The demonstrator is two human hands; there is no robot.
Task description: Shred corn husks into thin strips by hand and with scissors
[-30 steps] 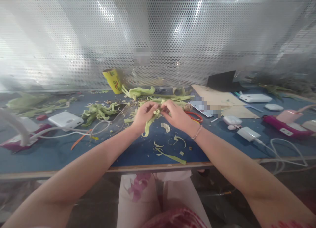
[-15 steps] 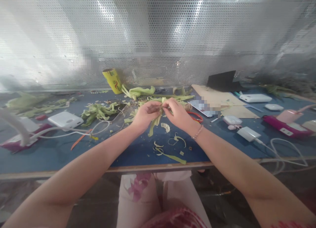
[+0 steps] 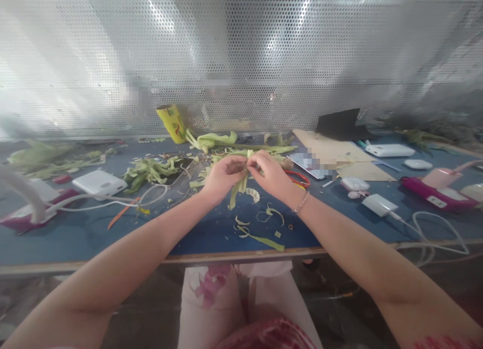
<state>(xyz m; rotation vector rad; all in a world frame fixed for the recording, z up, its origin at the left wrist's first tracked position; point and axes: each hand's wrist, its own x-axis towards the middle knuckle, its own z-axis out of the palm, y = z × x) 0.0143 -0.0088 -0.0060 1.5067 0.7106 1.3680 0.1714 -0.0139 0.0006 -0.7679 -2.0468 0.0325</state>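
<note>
Over the middle of the blue table, my left hand (image 3: 225,175) and my right hand (image 3: 267,171) meet, fingertips pinched together on a pale green leafy piece (image 3: 238,190). Its strips hang below my fingers, and a small end pokes out above them. The spot where my fingertips press is partly hidden. Beneath my hands are a curled pale scrap (image 3: 253,195) and thin peelings, with a flat green strip (image 3: 267,243) near the table edge. Behind my hands lies a heap of green leaves and stalks (image 3: 215,140). Orange-red scissor-like handles (image 3: 300,179) show beside my right wrist.
More leaves (image 3: 153,171) lie on the left, near a white power bank (image 3: 99,183) and cables. A yellow tube (image 3: 172,123) leans by the perforated metal screen (image 3: 241,52). Cardboard (image 3: 328,146), a phone-like slab (image 3: 305,166), a white charger (image 3: 380,204) and a magenta power strip (image 3: 437,194) are right.
The hanging leaf strip has shifted slightly to the right. Both my hands stay in nearly the same place, still pinching the leafy piece.
</note>
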